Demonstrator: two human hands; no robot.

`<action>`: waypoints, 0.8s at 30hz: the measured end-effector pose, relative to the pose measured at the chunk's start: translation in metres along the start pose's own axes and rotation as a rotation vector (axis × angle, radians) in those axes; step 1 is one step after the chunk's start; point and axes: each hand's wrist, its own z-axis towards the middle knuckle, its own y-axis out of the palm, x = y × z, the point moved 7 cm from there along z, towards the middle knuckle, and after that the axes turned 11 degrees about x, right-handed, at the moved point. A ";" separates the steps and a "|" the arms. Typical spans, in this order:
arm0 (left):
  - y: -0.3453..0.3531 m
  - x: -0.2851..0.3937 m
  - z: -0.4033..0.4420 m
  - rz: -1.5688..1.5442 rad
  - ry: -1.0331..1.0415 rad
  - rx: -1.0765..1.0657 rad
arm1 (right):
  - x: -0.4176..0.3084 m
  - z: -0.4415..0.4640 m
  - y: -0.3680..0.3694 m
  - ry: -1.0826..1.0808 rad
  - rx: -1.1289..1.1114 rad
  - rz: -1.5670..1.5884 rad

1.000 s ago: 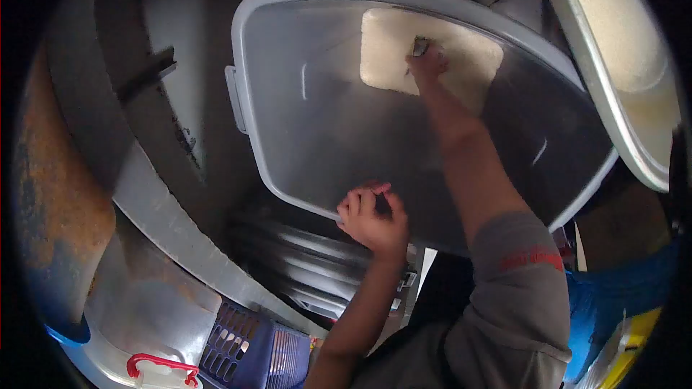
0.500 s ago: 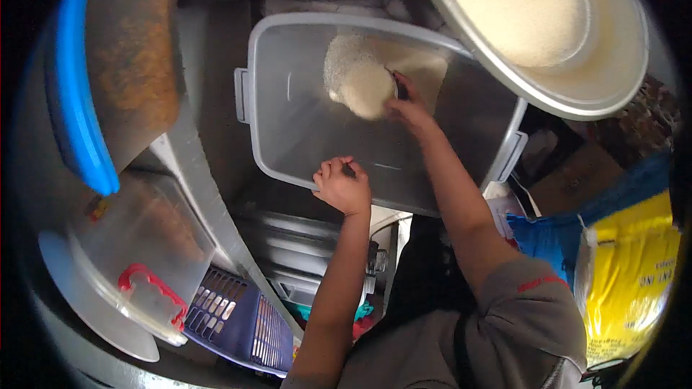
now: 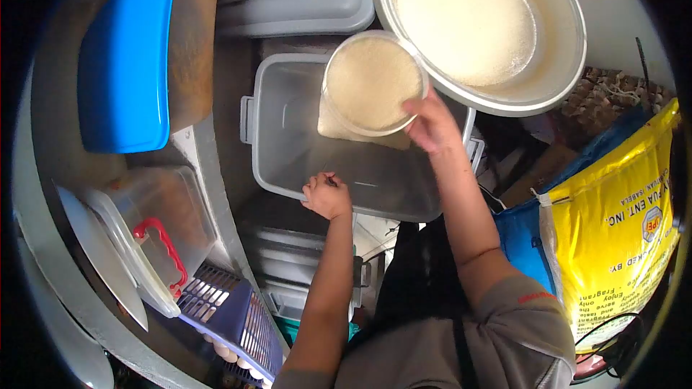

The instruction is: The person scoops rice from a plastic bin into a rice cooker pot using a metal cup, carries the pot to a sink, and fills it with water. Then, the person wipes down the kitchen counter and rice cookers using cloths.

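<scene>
A round clear container full of pale grain is held by its right rim in my right hand, above the deep grey bin. More pale grain lies at the bottom of the bin, partly hidden by the container. Beyond, at the upper right, a large round metal basin holds pale grain, its rim close to the container. My left hand is curled over the bin's near rim, with its fingers closed round a small dark thing I cannot make out.
Grey lids lie behind the bin. A yellow sack stands at the right. On the left are a blue container, a clear box with a red handle and a purple basket above several eggs.
My right hand has risen from inside the bin with the container, now full and level, toward the basin. The camera view has shifted. My left hand stays at the near rim.
</scene>
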 end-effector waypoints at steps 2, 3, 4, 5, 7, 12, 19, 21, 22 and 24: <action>-0.001 0.000 0.000 0.013 -0.012 -0.008 | -0.052 -0.005 0.008 -0.204 0.109 -0.008; -0.001 0.000 0.000 0.007 -0.014 -0.010 | -0.080 -0.008 0.017 -0.314 0.166 -0.054; -0.001 0.000 0.000 0.003 -0.019 -0.012 | -0.112 -0.009 0.020 -0.521 0.190 -0.223; -0.001 -0.001 -0.001 0.001 -0.024 -0.016 | -0.137 -0.016 0.027 -0.736 0.306 -0.296; 0.000 -0.002 -0.001 -0.008 -0.021 0.004 | -0.181 -0.027 0.030 -1.275 0.640 -0.965; 0.005 -0.006 -0.002 -0.036 -0.007 0.023 | -0.211 -0.019 0.041 -1.819 0.727 -1.564; 0.002 -0.003 0.000 -0.042 -0.010 0.023 | -0.213 -0.009 0.037 -1.955 0.657 -1.646; 0.002 -0.005 -0.001 -0.050 -0.007 0.030 | -0.203 -0.020 0.046 -1.956 0.591 -1.540; 0.003 -0.006 0.000 -0.047 -0.003 0.039 | -0.193 -0.032 0.055 -1.928 0.537 -1.500; 0.003 -0.006 -0.001 -0.052 -0.001 0.048 | -0.158 -0.044 0.068 -1.670 0.253 -1.441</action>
